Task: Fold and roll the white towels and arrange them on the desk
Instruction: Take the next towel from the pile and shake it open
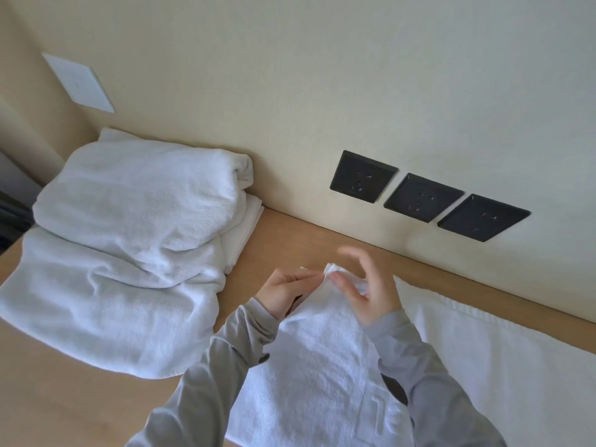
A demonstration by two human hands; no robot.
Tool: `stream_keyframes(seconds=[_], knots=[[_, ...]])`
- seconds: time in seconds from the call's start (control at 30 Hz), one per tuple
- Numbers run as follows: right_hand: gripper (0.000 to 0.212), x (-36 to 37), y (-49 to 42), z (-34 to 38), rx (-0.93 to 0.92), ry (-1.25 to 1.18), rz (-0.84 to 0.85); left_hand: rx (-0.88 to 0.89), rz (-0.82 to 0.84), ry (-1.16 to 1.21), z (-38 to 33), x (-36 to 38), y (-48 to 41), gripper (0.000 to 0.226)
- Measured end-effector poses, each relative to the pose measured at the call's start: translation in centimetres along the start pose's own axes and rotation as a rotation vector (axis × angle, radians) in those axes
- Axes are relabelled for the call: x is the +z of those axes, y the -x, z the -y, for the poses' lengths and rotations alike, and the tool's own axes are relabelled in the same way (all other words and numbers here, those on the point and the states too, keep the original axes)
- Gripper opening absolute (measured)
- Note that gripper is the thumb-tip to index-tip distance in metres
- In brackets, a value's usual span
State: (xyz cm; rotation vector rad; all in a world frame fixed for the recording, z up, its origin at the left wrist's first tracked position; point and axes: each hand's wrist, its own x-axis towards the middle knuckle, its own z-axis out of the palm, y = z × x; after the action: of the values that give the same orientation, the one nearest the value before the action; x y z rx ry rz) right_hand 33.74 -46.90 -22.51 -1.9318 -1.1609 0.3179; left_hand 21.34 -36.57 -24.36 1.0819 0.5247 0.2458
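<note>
Pinching the raised corner of the towel point(322, 343) between thumb and fingertips, my left hand point(283, 293) sits low over the desk point(290, 240), fingers drawn together on the cloth. My right hand point(366, 295) meets it from the other side. Its upper fingers are spread wide and blurred, and one lower digit lies against the same corner. I cannot tell whether that is a grip or only a touch.

From the corner the towel runs back toward me between my grey sleeves point(219, 366), lying on the desk. To its right lies a flat white cloth point(500, 356) with a ribbed band, close to the wall point(322, 75). Whether it is the same towel or a second one, I cannot say.

On the left a loose pile of towels point(129, 237) sits against the wall, just beside my left forearm. Three black sockets point(422, 196) are on the wall beyond.

My worry is the hold. With one small pinch carrying the corner, I judge it could slip out if I pull before the right hand has closed on it. The edge would then land skewed and the roll would come out crooked. A wide sweep of the left elbow could also knock the pile, which looks soft and unsteady.
</note>
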Motion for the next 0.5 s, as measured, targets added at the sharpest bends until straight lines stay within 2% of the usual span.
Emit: stream_keyframes(seconds=[0.07,0.13,0.2,0.23,0.27,0.33,0.5], knots=[[0.020,0.0,0.8,-0.1,0.012,-0.012,0.042,-0.096,-0.022,0.042,0.5,-0.9,-0.6,0.025],[0.016,-0.3,1.5,-0.3,0.040,-0.055,-0.020,-0.182,-0.228,-0.045,1.1,-2.0,-2.0,0.020],[0.014,-0.7,2.2,-0.4,0.075,-0.117,-0.036,-0.304,-0.502,-0.409,2.1,-3.1,-3.8,0.017],[0.015,-0.9,2.6,-0.5,0.097,-0.142,-0.018,-0.396,-0.562,-0.583,2.5,-3.3,-4.4,0.027],[0.017,-1.1,2.9,-0.6,0.120,-0.155,0.003,-0.470,-0.552,-0.684,2.8,-3.3,-5.0,0.037],[0.022,-1.4,3.4,-0.7,0.162,-0.181,0.032,-0.529,-0.466,-0.739,3.6,-3.1,-6.5,0.048],[0.024,-2.4,3.7,-0.7,0.191,-0.208,0.037,-0.583,-0.466,-0.730,4.3,-1.5,-7.9,0.048]])
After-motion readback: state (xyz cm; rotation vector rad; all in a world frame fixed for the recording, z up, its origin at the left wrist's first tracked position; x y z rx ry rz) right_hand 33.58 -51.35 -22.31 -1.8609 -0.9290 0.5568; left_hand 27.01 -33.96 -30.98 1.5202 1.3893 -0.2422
